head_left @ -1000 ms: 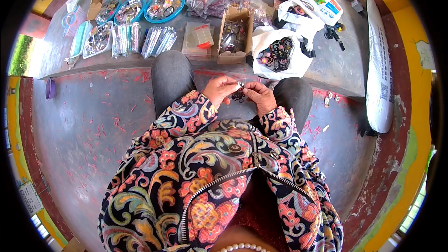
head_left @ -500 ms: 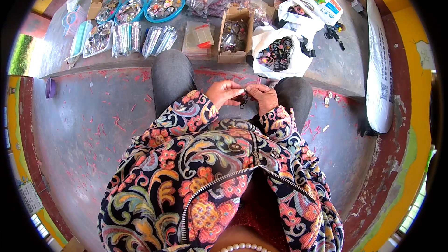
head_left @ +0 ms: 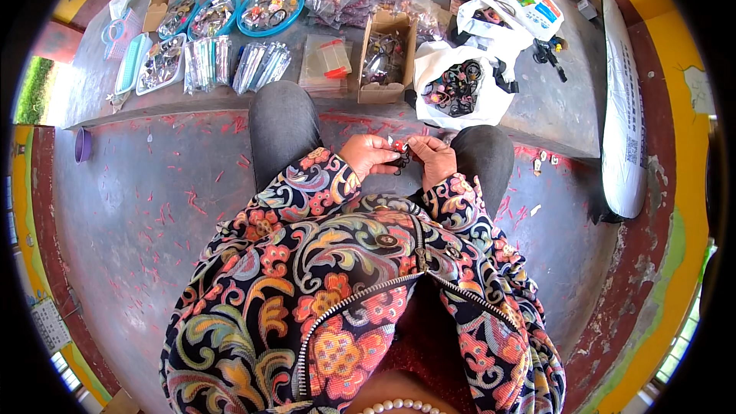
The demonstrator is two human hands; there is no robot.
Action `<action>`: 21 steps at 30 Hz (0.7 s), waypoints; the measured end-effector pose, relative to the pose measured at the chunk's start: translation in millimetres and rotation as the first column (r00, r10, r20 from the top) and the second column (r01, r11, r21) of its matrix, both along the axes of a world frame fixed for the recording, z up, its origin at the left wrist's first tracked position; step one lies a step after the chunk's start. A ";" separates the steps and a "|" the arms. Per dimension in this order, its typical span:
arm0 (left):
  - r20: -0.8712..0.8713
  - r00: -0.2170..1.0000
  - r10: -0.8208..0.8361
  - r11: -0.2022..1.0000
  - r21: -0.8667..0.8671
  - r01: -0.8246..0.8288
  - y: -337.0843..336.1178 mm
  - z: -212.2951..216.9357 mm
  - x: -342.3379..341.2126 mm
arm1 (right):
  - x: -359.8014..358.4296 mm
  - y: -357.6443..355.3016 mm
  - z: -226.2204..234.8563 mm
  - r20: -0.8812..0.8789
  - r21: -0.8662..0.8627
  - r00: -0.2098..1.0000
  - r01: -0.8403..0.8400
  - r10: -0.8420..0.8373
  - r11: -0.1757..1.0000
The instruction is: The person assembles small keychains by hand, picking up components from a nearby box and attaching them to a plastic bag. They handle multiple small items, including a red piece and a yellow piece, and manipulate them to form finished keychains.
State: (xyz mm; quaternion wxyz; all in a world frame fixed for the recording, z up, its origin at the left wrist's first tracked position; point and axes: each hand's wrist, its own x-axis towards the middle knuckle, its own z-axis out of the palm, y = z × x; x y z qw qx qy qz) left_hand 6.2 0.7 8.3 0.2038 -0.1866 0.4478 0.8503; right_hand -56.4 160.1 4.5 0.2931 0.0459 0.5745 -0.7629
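Observation:
Between my knees, my left hand (head_left: 366, 156) pinches a black cord with a small red-and-white charm (head_left: 398, 146) on it. My right hand (head_left: 433, 159) is closed at the charm's right side, thumb and forefinger pressed together near its edge. Dark loops of the cord hang below the fingertips of both hands. What exactly the right fingertips grip is too small to make out. Straight ahead stands an open cardboard box (head_left: 381, 93) of small trinkets, and right of it a white plastic bag (head_left: 437, 116) holds a tangle of black cords with coloured bits.
On the raised ledge lie stacks of clear plastic sleeves (head_left: 320, 61), bundles of slim packets (head_left: 261, 67), a white tray (head_left: 182, 77) and round baskets (head_left: 242, 27) of trinkets. A second bag (head_left: 529, 11) is behind. A long white wrapped bundle (head_left: 622, 130) stands at right; a purple cup (head_left: 82, 146) at left.
The red-and-white charm now shows between my fingertips, where mostly black cord was visible before. My hands have shifted only slightly, the right fingers drawing a little to the right.

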 end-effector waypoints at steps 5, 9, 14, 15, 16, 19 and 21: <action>0.002 0.996 0.092 0.995 -0.048 -0.091 4.3 10.3 -0.8 | -0.4 -2.0 9.1 0.041 0.019 0.999 0.025 -0.026 0.999; 0.001 0.995 0.100 0.992 -0.075 -0.100 4.8 10.7 -0.5 | -1.8 -1.7 7.0 0.040 0.026 0.999 0.013 -0.014 1.000; -0.014 0.993 0.114 0.991 -0.063 -0.115 4.4 7.9 -0.5 | -1.9 -1.1 5.1 0.035 -0.002 0.999 0.001 -0.001 1.000; -0.003 0.993 0.122 0.992 -0.038 -0.122 4.1 8.0 -0.7 | -1.8 -1.1 5.8 0.039 -0.010 0.999 0.004 -0.003 1.000; 0.007 0.992 0.129 0.992 -0.012 -0.129 4.1 8.6 -1.0 | -1.5 -1.3 6.1 0.028 -0.003 1.000 0.013 -0.012 1.000; -0.021 0.990 0.140 0.989 -0.039 -0.141 4.8 11.4 -1.1 | -0.9 -2.3 6.9 -0.009 0.021 1.000 0.024 -0.024 0.999; -0.042 0.986 0.163 0.983 -0.083 -0.166 5.6 9.8 -0.2 | -1.0 -2.5 7.5 -0.037 0.043 0.999 0.012 -0.011 0.999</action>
